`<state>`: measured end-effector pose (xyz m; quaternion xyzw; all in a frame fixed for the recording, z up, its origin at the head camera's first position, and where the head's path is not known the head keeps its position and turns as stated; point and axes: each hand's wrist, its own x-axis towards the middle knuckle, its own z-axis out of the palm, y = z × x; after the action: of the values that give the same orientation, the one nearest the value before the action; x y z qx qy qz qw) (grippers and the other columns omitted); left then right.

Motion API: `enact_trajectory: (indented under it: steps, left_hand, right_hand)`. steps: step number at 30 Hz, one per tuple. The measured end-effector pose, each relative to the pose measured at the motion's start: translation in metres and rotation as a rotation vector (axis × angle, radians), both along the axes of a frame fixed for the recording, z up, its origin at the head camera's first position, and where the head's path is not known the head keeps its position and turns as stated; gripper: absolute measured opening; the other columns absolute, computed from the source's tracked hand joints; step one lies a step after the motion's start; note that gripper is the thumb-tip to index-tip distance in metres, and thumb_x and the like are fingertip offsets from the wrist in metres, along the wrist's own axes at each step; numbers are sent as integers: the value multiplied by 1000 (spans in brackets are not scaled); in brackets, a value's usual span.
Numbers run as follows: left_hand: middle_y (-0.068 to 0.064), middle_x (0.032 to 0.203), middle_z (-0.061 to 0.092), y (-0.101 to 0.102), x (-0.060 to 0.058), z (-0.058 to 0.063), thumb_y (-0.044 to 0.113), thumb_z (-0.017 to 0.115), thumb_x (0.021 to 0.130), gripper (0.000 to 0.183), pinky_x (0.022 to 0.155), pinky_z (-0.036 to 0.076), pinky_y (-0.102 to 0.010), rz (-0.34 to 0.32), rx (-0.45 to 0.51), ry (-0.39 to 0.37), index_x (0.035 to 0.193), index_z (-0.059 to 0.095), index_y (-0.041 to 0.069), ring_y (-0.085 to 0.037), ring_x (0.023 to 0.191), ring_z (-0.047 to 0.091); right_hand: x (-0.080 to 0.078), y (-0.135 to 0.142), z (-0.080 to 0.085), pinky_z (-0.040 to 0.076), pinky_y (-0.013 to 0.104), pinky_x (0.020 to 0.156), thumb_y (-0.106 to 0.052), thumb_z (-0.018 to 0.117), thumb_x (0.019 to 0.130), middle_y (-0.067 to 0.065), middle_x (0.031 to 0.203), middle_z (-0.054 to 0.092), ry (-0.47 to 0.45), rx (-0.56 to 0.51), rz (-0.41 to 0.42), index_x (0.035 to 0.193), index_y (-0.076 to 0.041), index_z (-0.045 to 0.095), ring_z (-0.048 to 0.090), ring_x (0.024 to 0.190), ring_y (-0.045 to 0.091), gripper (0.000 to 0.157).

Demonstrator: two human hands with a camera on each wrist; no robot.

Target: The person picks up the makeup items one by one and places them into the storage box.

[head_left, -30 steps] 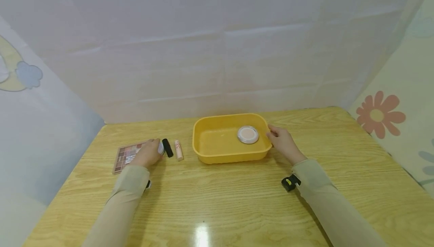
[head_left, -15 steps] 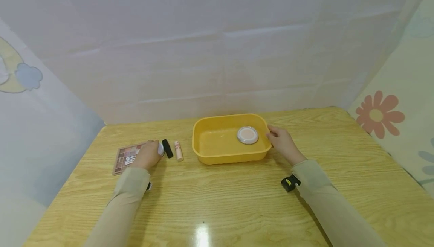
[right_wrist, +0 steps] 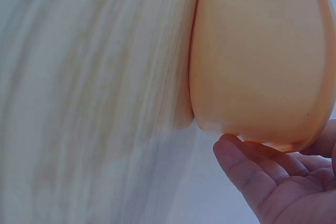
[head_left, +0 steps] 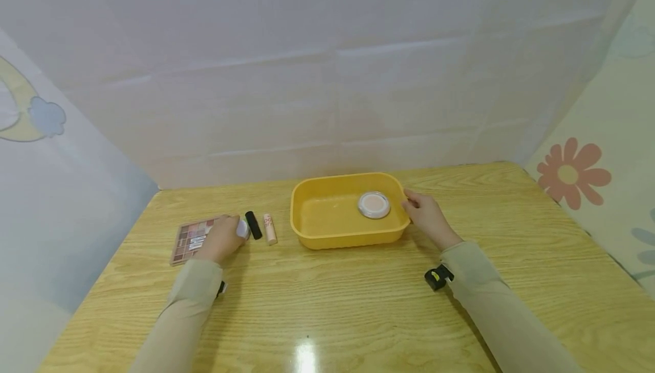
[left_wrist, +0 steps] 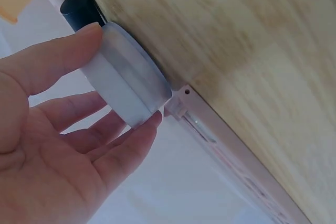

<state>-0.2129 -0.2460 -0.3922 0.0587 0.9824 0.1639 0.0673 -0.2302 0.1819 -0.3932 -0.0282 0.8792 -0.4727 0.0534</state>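
Observation:
My left hand [head_left: 222,237] holds a small round white jar [left_wrist: 123,77] between thumb and fingertips, as the left wrist view shows. The jar is low at the table, between a black tube [head_left: 253,225] and an eyeshadow palette [head_left: 186,242]; whether it touches the wood cannot be told. My forearm side of the hand covers part of the palette. A yellow plastic basket [head_left: 327,240] stands in the middle. At its right end my right hand [head_left: 427,218] grips the wall, thumb near the rim and fingers against the outside [right_wrist: 252,66].
Inside the basket, toward the right, lies a round compact [head_left: 374,204] with a clear edge. A pale pink tube [head_left: 269,229] lies between the black tube and the basket. Behind the wooden table [head_left: 327,305] hangs a white wall covering [head_left: 327,88].
My left hand has shifted very slightly toward me, and a bit more of the jar shows beside it. The right hand and the basket stay in place.

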Motion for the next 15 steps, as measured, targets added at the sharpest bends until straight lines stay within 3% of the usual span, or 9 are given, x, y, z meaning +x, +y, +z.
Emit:
enact_trajectory:
  steps: [9,15]
  left_hand:
    - [-45,133,47,-3,8,2,4,67,90,59,102,44,-63,28,55,15,136,43,-24,-56,120,51]
    - [-47,135,41,0,14,12,6,67,92,61,102,44,-63,34,67,1,138,40,-24,-58,122,49]
  right_hand:
    - [0,0,1,58,33,86,-8,40,108,36,145,44,-3,3,7,152,13,25,58,119,41,51]
    - [-1,0,1,58,30,85,-9,40,108,36,146,43,-8,5,3,152,13,25,57,119,40,51]
